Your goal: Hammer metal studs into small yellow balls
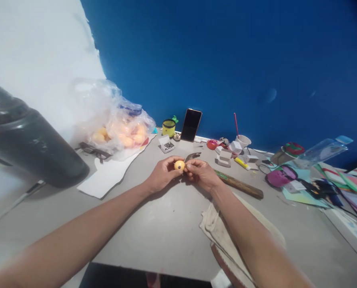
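Note:
Between the thumb and fingers of my left hand [161,176] is a small yellow-orange ball [179,165] with a dark spot on its near side. My right hand [203,175] is pinched closed at the ball's right side; whatever its fingertips hold, if anything, is too small to make out. Just behind and to the right of my hands lies a hammer [241,185] with a wooden handle, partly covered by my right hand. A small open box [166,145] of tiny dark metallic pieces stands beyond the ball.
A clear bag [127,128] of orange balls sits back left by white paper [106,176]. A large dark bottle [40,140] stands left. A phone [191,125] leans at the wall. Cloth [211,224] lies under my right forearm; small boxes, a cup [243,141] and papers crowd the right.

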Action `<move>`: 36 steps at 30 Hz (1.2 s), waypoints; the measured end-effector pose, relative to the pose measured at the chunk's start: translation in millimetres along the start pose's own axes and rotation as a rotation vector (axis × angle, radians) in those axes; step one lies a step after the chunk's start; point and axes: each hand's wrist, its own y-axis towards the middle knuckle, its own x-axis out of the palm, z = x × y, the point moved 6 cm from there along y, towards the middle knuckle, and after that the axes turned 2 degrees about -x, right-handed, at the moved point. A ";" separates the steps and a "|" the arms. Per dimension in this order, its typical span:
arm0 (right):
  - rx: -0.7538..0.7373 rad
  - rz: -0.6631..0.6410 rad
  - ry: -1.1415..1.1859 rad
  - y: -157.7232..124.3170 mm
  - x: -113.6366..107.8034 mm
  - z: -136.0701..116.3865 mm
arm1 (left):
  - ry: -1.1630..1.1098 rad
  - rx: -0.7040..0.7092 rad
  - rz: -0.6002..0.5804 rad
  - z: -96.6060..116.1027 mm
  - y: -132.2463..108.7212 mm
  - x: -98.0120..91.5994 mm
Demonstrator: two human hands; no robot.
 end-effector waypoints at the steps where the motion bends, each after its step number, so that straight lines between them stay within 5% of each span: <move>1: 0.001 0.005 0.001 0.1 0.0 -0.1 | 0.028 0.014 0.008 0.0 0.1 -1.1; 10: 0.025 0.029 -0.025 0.5 -1.3 1.1 | 0.206 0.108 0.035 1.3 0.7 -5.6; 26: 0.041 0.042 -0.088 -0.4 -1.5 -1.1 | 0.079 0.003 0.053 1.0 -2.7 -1.1; 36: 0.036 0.034 -0.102 0.8 -0.8 -1.0 | 0.176 0.070 0.071 0.8 -1.6 -2.1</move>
